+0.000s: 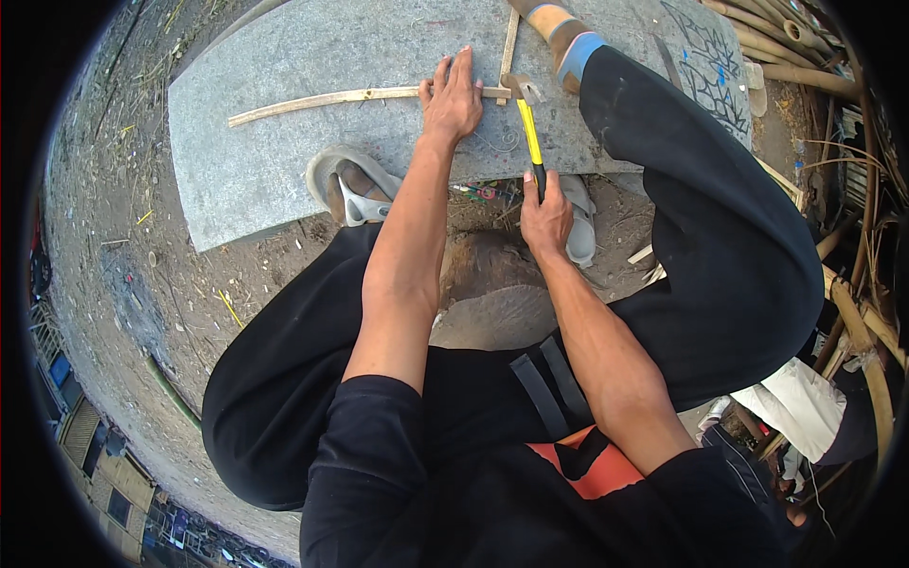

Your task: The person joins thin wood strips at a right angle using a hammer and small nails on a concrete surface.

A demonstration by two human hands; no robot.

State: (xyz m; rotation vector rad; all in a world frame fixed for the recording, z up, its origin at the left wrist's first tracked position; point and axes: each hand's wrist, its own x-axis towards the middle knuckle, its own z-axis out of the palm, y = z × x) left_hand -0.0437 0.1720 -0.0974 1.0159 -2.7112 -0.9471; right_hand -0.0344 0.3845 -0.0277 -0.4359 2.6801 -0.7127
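My left hand (453,106) lies across a long, slightly curved wooden strip (327,100), pressing it to a grey board. Its fingers are stretched out. The strip's right end meets a second, shorter strip (509,47), which runs toward the far edge. My right hand (546,216) is closed round the black grip of a hammer (529,133) with a yellow shaft. The hammer's head is down by the joint of the two strips; its exact contact there is too small to tell.
The grey board (246,180) spans the ground before me. My foot in a striped sock (575,57) rests on its right part; a grey sandal (346,185) is at its near edge. Bamboo poles (805,76) are piled at the right. A wooden stump (492,312) stands between my legs.
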